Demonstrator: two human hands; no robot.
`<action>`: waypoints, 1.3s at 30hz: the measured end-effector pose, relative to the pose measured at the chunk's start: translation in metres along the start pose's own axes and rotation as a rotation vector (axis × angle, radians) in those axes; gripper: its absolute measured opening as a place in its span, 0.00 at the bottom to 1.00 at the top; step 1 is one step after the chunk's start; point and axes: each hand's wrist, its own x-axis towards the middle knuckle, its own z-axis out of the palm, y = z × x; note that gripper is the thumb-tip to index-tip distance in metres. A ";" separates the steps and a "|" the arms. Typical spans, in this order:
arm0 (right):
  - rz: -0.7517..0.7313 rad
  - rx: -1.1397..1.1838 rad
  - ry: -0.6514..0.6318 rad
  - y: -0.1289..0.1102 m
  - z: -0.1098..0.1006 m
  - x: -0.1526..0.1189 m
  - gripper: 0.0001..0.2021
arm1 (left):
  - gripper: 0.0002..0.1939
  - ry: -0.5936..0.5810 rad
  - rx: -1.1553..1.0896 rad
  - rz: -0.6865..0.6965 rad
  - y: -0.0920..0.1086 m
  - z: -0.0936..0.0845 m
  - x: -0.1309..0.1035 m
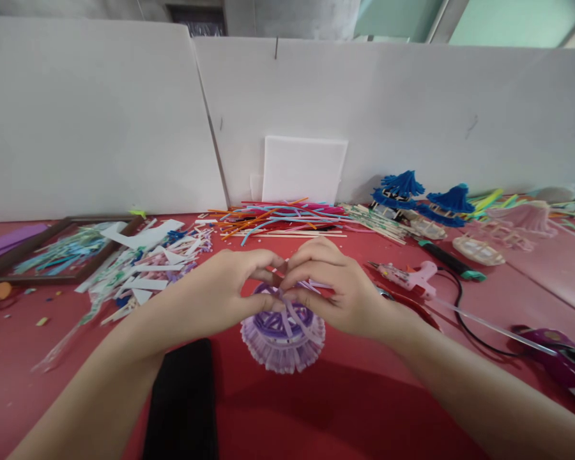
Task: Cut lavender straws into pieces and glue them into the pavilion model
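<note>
A round purple craft piece (282,351) with a pleated, frilled lower edge stands on the red table in front of me. Narrow lilac strips (294,319) rise from its open-work top. My left hand (253,284) pinches at the top of these strips, thumb and fingers close together. From the other side my right hand (328,281) is closed on the strips too, its fingertips meeting those of the left. The exact grip between the fingertips is partly hidden by the fingers.
Coloured sticks (282,217) lie at the back. Paper scraps (148,268) and a brown frame (71,281) are left; a black phone-like slab (184,402) lies near. On the right are a pink glue gun (414,278), a purple glue gun (551,358) and blue frilled pieces (402,185).
</note>
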 end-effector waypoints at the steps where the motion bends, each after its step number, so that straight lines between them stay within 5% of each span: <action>1: -0.011 -0.005 0.005 0.000 0.000 0.000 0.04 | 0.11 0.004 0.002 0.011 0.000 0.000 0.000; 12: -0.167 -0.127 0.116 -0.009 -0.009 -0.043 0.18 | 0.14 0.142 -0.024 -0.024 0.003 0.009 0.001; 17: -0.205 -0.218 0.109 -0.012 0.000 -0.060 0.04 | 0.13 0.186 0.039 -0.058 0.006 0.014 0.003; 27: -0.223 -0.209 0.151 -0.016 0.003 -0.054 0.05 | 0.14 0.149 -0.002 -0.156 0.010 0.017 0.001; 39: -0.178 -0.150 0.137 -0.017 0.007 -0.060 0.05 | 0.14 0.156 0.059 -0.118 0.012 0.017 0.003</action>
